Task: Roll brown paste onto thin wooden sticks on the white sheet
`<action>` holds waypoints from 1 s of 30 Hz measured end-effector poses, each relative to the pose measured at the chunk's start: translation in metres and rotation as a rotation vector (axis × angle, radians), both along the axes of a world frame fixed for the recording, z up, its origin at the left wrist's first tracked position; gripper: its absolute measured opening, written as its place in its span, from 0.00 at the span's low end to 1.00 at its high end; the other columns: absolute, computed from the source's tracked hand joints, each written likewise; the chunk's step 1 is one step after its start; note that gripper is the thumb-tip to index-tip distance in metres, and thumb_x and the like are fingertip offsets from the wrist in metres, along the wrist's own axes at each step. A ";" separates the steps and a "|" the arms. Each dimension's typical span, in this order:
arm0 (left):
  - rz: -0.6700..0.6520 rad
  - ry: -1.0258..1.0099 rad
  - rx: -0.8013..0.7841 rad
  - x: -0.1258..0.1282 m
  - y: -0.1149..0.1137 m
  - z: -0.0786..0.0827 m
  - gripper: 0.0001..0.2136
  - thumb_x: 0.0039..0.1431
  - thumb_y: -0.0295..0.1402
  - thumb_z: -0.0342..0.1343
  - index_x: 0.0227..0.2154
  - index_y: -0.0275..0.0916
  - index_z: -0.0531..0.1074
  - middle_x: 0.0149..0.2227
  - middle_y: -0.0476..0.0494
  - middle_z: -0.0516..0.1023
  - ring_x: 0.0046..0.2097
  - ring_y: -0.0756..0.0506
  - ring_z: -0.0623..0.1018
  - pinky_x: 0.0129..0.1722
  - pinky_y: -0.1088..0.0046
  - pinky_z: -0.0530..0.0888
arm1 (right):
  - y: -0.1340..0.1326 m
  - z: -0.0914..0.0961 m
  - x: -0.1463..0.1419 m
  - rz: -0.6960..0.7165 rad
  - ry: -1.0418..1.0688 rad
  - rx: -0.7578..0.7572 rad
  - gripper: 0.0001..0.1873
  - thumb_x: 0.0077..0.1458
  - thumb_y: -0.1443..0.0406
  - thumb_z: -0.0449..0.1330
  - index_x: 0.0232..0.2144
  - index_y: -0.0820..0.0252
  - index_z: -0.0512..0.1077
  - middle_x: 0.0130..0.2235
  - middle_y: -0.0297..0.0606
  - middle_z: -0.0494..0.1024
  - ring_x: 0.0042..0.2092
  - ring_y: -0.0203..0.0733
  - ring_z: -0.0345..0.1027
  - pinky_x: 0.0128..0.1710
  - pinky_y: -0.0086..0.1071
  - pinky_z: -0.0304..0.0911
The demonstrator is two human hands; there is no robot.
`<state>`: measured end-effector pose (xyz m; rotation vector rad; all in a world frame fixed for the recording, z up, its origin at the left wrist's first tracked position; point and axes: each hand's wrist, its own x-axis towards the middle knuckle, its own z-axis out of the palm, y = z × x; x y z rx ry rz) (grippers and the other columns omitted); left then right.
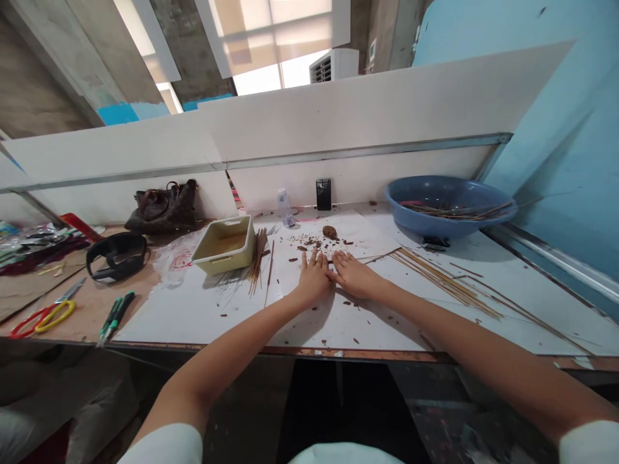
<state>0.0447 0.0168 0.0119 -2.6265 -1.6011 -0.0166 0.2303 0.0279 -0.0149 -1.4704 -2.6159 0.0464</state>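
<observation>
We have the left hand (pixel 314 278) and right hand (pixel 355 276) flat, palms down, together at the fingers, gripping nothing visible. The brown paste lump (pixel 329 232) sits just ahead; thin wooden sticks (pixel 445 283) lie within reach right.

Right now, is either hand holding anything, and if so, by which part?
Nothing is held. The left hand and the right hand both lie flat, palms down and empty, on the white board.

Brown crumbs (pixel 312 243) scattered, w/ round lump (pixel 329 232) beyond
</observation>
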 end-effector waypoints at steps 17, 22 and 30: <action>0.027 0.000 -0.027 0.002 -0.006 0.007 0.34 0.73 0.36 0.47 0.78 0.30 0.60 0.79 0.28 0.60 0.83 0.30 0.50 0.81 0.37 0.43 | 0.002 0.002 0.004 0.049 0.009 -0.021 0.41 0.79 0.49 0.43 0.80 0.72 0.55 0.77 0.65 0.60 0.80 0.64 0.51 0.78 0.63 0.50; -0.046 -0.010 0.053 -0.012 -0.032 -0.003 0.31 0.77 0.38 0.43 0.76 0.29 0.63 0.77 0.29 0.65 0.82 0.31 0.54 0.81 0.39 0.42 | -0.022 -0.009 0.012 0.078 0.024 0.023 0.44 0.80 0.45 0.41 0.78 0.76 0.58 0.77 0.70 0.59 0.80 0.64 0.51 0.78 0.60 0.52; 0.087 -0.002 -0.077 0.006 0.007 0.014 0.34 0.74 0.37 0.47 0.79 0.28 0.57 0.80 0.28 0.56 0.83 0.29 0.49 0.81 0.36 0.43 | 0.014 0.014 -0.005 -0.017 -0.013 -0.044 0.43 0.80 0.47 0.38 0.76 0.77 0.61 0.76 0.69 0.62 0.79 0.63 0.54 0.78 0.59 0.51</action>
